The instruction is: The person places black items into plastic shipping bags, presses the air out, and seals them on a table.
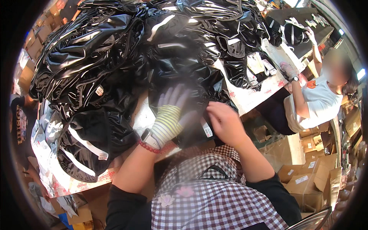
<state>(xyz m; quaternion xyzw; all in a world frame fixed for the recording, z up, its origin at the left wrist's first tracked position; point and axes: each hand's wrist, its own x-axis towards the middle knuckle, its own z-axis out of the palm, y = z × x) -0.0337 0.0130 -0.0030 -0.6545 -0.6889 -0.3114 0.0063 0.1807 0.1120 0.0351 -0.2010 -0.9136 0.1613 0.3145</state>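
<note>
My left hand [169, 115], in a yellow-and-grey striped knit glove, lies flat with fingers spread on a shiny black garment [184, 77]. A watch and a red bead bracelet circle that wrist. Bare and with its fingers curled, my right hand [225, 122] is at the garment's near right edge, beside a white label [206, 129]. Whether its fingertips pinch the fabric is hidden. To the left, another black garment [86, 143] with white strips and a tag hangs over the table edge.
Heaped black garments [95, 51] cover the table's far side. A person in a white top [313, 103] works at the right, a gloved hand [287, 70] near papers. Cardboard boxes [304, 181] stand on the floor at right. Grey plastic bags [43, 149] hang at the left edge.
</note>
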